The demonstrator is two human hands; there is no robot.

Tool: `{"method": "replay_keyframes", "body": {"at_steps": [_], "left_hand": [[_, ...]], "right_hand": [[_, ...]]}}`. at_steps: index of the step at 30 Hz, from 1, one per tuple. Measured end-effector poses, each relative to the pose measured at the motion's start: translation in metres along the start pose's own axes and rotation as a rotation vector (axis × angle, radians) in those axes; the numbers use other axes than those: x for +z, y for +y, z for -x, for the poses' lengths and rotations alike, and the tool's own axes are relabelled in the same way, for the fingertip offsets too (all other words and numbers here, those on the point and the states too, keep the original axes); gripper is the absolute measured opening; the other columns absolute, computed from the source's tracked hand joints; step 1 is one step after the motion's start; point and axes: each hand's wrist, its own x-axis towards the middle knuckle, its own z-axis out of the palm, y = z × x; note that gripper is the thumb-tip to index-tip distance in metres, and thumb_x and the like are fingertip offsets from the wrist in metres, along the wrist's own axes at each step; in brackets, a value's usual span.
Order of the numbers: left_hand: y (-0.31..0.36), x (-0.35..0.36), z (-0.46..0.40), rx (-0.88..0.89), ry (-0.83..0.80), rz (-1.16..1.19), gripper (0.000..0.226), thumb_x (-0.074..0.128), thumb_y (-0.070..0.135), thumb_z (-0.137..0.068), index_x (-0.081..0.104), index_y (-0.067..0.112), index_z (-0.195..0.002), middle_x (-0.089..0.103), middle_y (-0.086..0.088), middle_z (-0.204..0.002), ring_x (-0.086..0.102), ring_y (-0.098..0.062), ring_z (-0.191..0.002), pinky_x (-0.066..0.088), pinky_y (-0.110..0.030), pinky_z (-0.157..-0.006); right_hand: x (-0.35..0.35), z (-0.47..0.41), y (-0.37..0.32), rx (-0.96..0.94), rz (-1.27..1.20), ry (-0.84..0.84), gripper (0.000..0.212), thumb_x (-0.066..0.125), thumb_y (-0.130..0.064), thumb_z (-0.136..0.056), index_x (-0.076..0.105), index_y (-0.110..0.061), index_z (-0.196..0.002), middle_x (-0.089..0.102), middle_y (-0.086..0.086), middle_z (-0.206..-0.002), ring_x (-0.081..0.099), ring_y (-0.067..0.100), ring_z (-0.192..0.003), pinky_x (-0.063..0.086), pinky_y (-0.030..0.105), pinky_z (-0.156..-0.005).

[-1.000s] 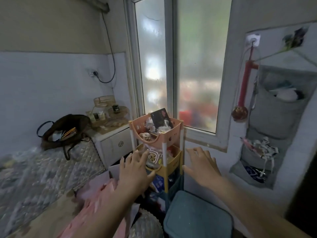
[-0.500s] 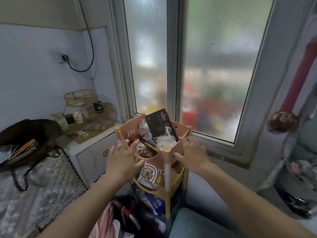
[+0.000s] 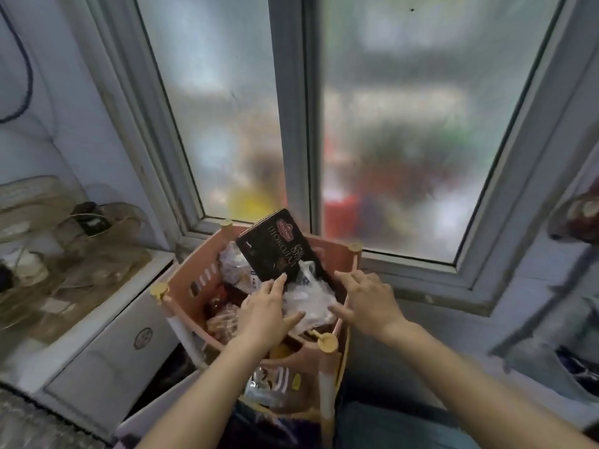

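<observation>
The left hand [image 3: 262,314] lies open, fingers straight, its forefinger touching the lower edge of the dark chocolate box [image 3: 274,251] (which leans tilted in the pink top basket [image 3: 194,277]). The right hand [image 3: 368,303] spreads wide just beside the clear plastic bag [image 3: 308,299]; whether it touches is unclear. The wrapped snacks [image 3: 223,322] are partly hidden under the left hand and blurred.

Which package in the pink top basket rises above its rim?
The black chocolate box, standing tilted at the back; the clear plastic bag and snack packets lie lower.
</observation>
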Motion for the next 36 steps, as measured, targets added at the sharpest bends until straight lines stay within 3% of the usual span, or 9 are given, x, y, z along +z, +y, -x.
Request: {"method": "replay_keyframes", "body": {"at_steps": [5, 8, 12, 17, 19, 21, 26, 33, 36], "left_hand": [[-0.014, 0.025, -0.032, -0.053, -0.084, 0.103, 0.087, 0.061, 0.063, -0.071, 0.026, 0.026, -0.141, 0.050, -0.001, -0.139, 0.049, -0.022, -0.124, 0.047, -0.038, -0.094], [-0.022, 0.030, -0.040, -0.075, -0.052, 0.277, 0.062, 0.075, 0.049, -0.066, 0.056, 0.025, -0.119, 0.068, 0.004, -0.110, 0.062, -0.014, -0.097, 0.052, -0.028, -0.076], [-0.030, 0.023, -0.044, -0.011, -0.035, 0.561, 0.046, 0.083, 0.034, -0.061, 0.067, 0.021, -0.103, 0.062, 0.017, -0.083, 0.057, 0.004, -0.077, 0.045, -0.006, -0.062], [-0.022, -0.013, -0.043, 0.130, -0.095, 0.776, 0.042, 0.084, 0.027, -0.060, 0.067, 0.028, -0.098, 0.066, 0.004, -0.090, 0.061, -0.007, -0.085, 0.051, -0.015, -0.069], [-0.008, -0.035, -0.042, 0.163, -0.101, 0.834, 0.044, 0.084, 0.031, -0.057, 0.066, 0.031, -0.098, 0.066, 0.001, -0.094, 0.064, -0.013, -0.087, 0.056, -0.024, -0.073], [0.017, -0.055, -0.038, 0.228, -0.139, 0.872, 0.053, 0.083, 0.042, -0.051, 0.065, 0.034, -0.100, 0.066, 0.003, -0.102, 0.067, -0.015, -0.088, 0.058, -0.029, -0.074], [0.113, -0.072, -0.014, 0.482, -0.190, 0.933, 0.051, 0.071, 0.056, -0.057, 0.065, 0.034, -0.103, 0.069, 0.008, -0.106, 0.067, -0.007, -0.091, 0.057, -0.029, -0.078], [0.263, -0.027, 0.070, 0.666, -0.275, 1.100, 0.010, 0.075, 0.020, -0.071, 0.071, 0.012, -0.074, 0.065, 0.006, -0.057, 0.057, -0.006, -0.055, 0.046, -0.019, -0.055], [0.341, 0.005, 0.141, 0.704, -0.406, 1.129, 0.019, 0.076, 0.013, -0.072, 0.063, 0.001, -0.064, 0.052, 0.009, -0.047, 0.046, -0.003, -0.049, 0.040, -0.016, -0.052]], "right_hand": [[0.023, -0.031, -0.008, 0.039, 0.031, -0.051, 0.066, 0.052, -0.053, -0.083, 0.030, -0.026, -0.139, 0.049, 0.000, -0.136, 0.037, 0.026, -0.127, 0.032, 0.047, -0.101], [0.032, -0.042, -0.013, 0.063, -0.032, -0.060, 0.064, 0.052, -0.055, -0.082, 0.032, -0.030, -0.137, 0.053, -0.004, -0.133, 0.035, 0.022, -0.128, 0.024, 0.049, -0.102], [0.039, -0.047, -0.019, 0.070, -0.191, 0.030, 0.045, 0.054, -0.053, -0.082, 0.047, -0.033, -0.122, 0.064, -0.005, -0.112, 0.048, 0.019, -0.113, 0.023, 0.045, -0.097], [0.014, -0.040, -0.028, 0.047, -0.466, 0.194, 0.026, 0.067, -0.040, -0.078, 0.058, -0.022, -0.095, 0.064, -0.006, -0.078, 0.061, 0.013, -0.074, 0.049, 0.036, -0.079], [-0.005, -0.031, -0.026, 0.062, -0.550, 0.259, 0.021, 0.069, -0.034, -0.078, 0.058, -0.019, -0.088, 0.062, -0.005, -0.075, 0.060, 0.007, -0.068, 0.051, 0.019, -0.064], [-0.027, -0.017, -0.020, 0.121, -0.608, 0.356, 0.019, 0.070, -0.034, -0.077, 0.059, -0.022, -0.088, 0.062, -0.012, -0.076, 0.059, -0.001, -0.067, 0.047, 0.008, -0.056], [-0.087, 0.043, 0.017, 0.293, -0.671, 0.613, 0.019, 0.071, -0.037, -0.074, 0.059, -0.027, -0.084, 0.062, -0.016, -0.077, 0.059, -0.003, -0.070, 0.041, 0.011, -0.055], [-0.144, 0.198, 0.089, 0.529, -0.675, 0.900, 0.025, 0.078, -0.023, -0.068, 0.054, -0.014, -0.066, 0.058, 0.007, -0.063, 0.053, 0.013, -0.058, 0.043, 0.025, -0.056], [-0.169, 0.308, 0.122, 0.658, -0.646, 1.056, 0.023, 0.080, -0.026, -0.066, 0.059, -0.017, -0.067, 0.061, 0.003, -0.061, 0.054, 0.008, -0.057, 0.043, 0.020, -0.055]]}}
